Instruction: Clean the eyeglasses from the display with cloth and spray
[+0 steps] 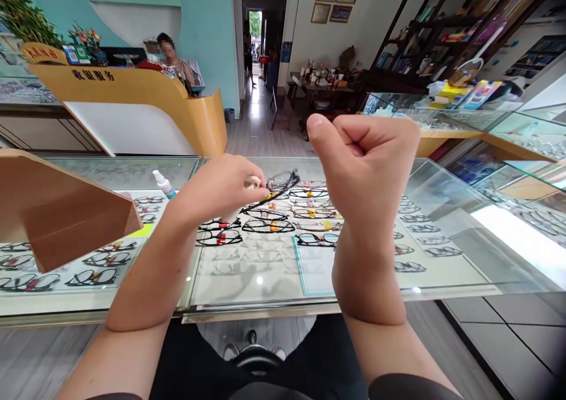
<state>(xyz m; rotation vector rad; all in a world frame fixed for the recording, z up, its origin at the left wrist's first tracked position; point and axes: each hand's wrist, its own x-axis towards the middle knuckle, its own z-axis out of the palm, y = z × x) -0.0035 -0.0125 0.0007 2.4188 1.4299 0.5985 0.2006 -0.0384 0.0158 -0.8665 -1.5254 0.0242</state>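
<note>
a glass counter [260,294] spans my frame, rows of spectacles [268,227] beneath; an orange-brown desk [141,87] stands upper left. the counter's near edge crosses low, bare glass lower centre. a brown box [75,211] crowds the left, near a spray bottle [164,184]. mid-frame, my left hand [221,184] pinches dark glasses [288,185]; my right hand [371,158] is fisted.

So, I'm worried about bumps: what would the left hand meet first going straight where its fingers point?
Likely the right hand, around its wrist, with the held glasses leading; depth is unclear, so it might pass behind.
</note>
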